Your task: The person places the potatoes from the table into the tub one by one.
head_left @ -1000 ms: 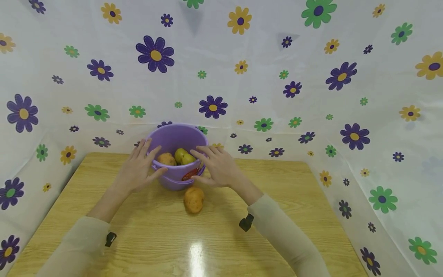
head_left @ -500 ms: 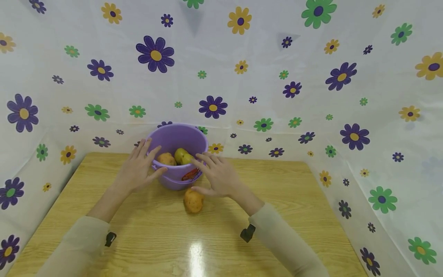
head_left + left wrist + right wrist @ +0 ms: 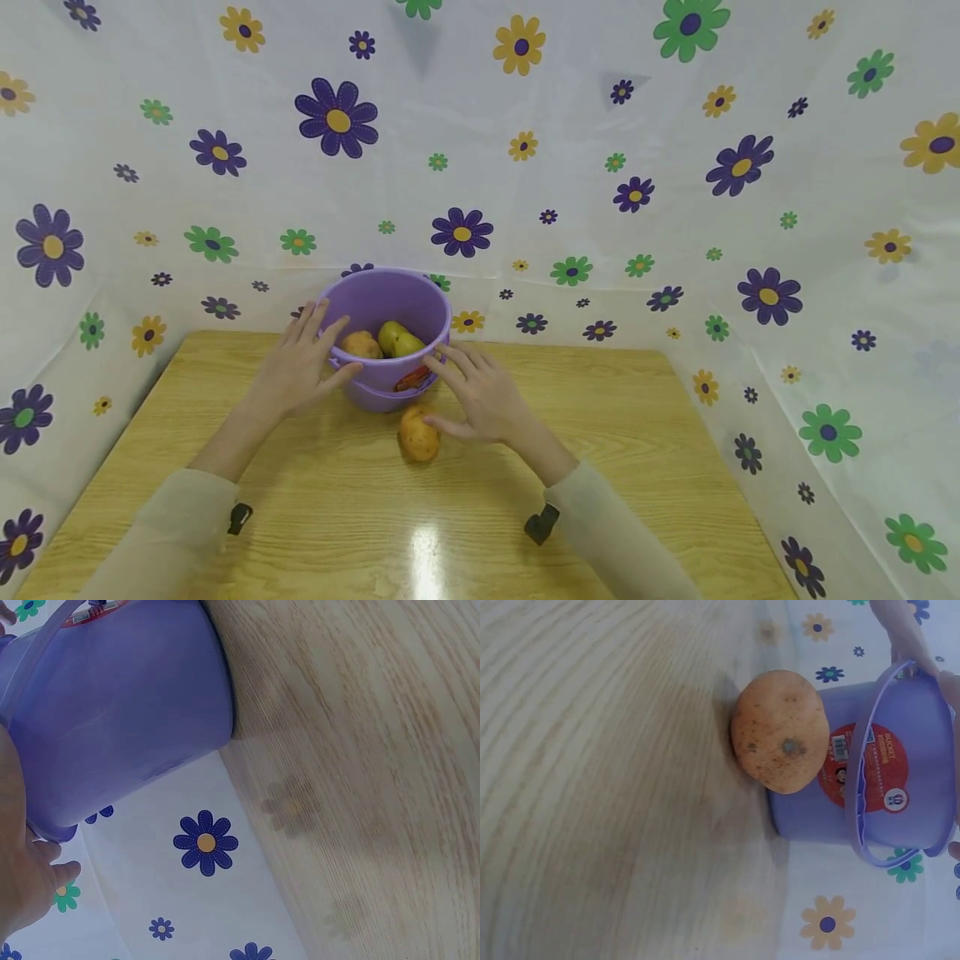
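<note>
A purple bucket (image 3: 382, 387) with a red label stands upright at the back of the table. Inside lie a potato (image 3: 362, 344) and yellow-green fruit (image 3: 400, 340) that looks like a pear or two. My left hand (image 3: 296, 362) rests against the bucket's left rim, fingers stretched along it and thumb at the front. Another potato (image 3: 419, 435) sits on the table just in front of the bucket. My right hand (image 3: 480, 396) is spread beside the bucket's right front, its thumb near that potato. Whether it touches either cannot be told.
The wooden table (image 3: 337, 517) spreads out in front and to the right. A flowered sheet (image 3: 480, 125) hangs behind and on both sides. The bucket's handle (image 3: 862, 765) hangs down over its front.
My right hand has drawn away from the bucket's rim, moving down and a little right toward the potato on the table. My left hand and the bucket stay put.
</note>
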Action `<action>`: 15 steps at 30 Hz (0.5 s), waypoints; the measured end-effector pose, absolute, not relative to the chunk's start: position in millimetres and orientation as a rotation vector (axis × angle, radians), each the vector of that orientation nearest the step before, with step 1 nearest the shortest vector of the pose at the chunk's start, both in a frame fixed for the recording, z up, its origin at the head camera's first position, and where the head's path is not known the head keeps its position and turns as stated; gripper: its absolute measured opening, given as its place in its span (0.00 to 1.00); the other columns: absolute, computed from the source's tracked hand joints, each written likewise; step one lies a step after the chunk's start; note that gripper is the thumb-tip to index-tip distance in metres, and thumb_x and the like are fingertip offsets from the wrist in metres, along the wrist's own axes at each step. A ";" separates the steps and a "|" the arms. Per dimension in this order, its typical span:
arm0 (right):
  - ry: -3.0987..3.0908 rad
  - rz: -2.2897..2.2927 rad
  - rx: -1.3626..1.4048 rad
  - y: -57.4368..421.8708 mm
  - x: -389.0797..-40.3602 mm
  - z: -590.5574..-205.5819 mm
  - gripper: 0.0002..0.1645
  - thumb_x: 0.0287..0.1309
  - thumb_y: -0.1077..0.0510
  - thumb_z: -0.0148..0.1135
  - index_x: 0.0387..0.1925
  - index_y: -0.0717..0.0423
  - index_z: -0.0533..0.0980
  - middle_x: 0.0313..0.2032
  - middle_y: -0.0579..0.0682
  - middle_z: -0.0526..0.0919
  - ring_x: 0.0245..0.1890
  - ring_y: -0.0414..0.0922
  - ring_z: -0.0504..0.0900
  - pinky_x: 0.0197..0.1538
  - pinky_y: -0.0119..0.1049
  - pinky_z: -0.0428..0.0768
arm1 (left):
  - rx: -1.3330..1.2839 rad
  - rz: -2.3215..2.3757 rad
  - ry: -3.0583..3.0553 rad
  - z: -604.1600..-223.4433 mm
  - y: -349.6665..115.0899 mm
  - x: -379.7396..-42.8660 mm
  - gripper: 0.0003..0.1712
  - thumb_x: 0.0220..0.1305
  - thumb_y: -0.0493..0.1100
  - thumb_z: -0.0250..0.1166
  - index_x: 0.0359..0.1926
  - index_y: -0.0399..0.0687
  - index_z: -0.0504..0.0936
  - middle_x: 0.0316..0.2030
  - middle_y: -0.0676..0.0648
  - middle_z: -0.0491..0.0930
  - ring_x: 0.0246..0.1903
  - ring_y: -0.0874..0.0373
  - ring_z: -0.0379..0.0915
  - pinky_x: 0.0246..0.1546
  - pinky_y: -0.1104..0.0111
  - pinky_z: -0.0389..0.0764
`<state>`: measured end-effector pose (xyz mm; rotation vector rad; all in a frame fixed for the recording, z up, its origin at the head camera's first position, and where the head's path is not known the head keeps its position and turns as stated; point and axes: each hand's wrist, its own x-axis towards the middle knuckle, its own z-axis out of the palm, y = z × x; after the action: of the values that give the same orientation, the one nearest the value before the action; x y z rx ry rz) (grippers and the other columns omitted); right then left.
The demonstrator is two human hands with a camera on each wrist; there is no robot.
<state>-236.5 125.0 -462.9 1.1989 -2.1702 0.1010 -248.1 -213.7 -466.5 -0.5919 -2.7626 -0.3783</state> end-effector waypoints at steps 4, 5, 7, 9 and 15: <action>-2.152 0.079 1.196 128.9 -231.5 -469.7 0.54 0.53 0.22 0.65 0.70 0.53 0.74 0.67 0.57 0.82 0.61 0.53 0.85 0.54 0.44 0.89 | -0.591 -0.387 -2.769 -466.2 -213.4 -247.6 0.48 0.74 0.69 0.56 0.80 0.41 0.61 0.83 0.28 0.45 0.83 0.28 0.40 0.82 0.34 0.51; -2.150 0.069 1.198 129.6 -230.2 -471.6 0.54 0.53 0.22 0.65 0.70 0.53 0.74 0.66 0.57 0.82 0.60 0.53 0.86 0.53 0.44 0.90 | -0.591 -0.389 -2.772 -466.1 -213.3 -247.4 0.48 0.74 0.69 0.56 0.80 0.41 0.61 0.83 0.28 0.45 0.83 0.28 0.40 0.82 0.34 0.51; -2.152 0.055 1.201 130.4 -228.6 -476.0 0.54 0.52 0.22 0.66 0.69 0.53 0.75 0.66 0.57 0.83 0.60 0.53 0.86 0.54 0.44 0.90 | -0.591 -0.389 -2.772 -465.7 -213.1 -247.0 0.48 0.74 0.68 0.56 0.80 0.41 0.61 0.83 0.28 0.45 0.83 0.28 0.39 0.82 0.35 0.51; -2.169 0.042 1.208 130.8 -227.0 -480.2 0.53 0.51 0.22 0.67 0.69 0.53 0.76 0.65 0.57 0.83 0.61 0.53 0.86 0.56 0.45 0.89 | -0.592 -0.389 -2.767 -465.2 -212.8 -246.6 0.48 0.74 0.68 0.57 0.80 0.40 0.62 0.83 0.27 0.45 0.83 0.27 0.40 0.82 0.35 0.51; -2.186 0.031 1.245 128.2 -224.5 -494.4 0.55 0.49 0.22 0.69 0.68 0.54 0.77 0.64 0.56 0.83 0.61 0.53 0.86 0.60 0.45 0.89 | -0.594 -0.381 -2.752 -464.1 -212.2 -246.3 0.48 0.74 0.68 0.57 0.80 0.40 0.63 0.83 0.27 0.47 0.82 0.26 0.43 0.81 0.34 0.54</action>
<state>-224.5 128.2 -494.4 1.2453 -2.1856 0.0313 -246.3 -212.2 -464.1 -0.5935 -2.7519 -0.3809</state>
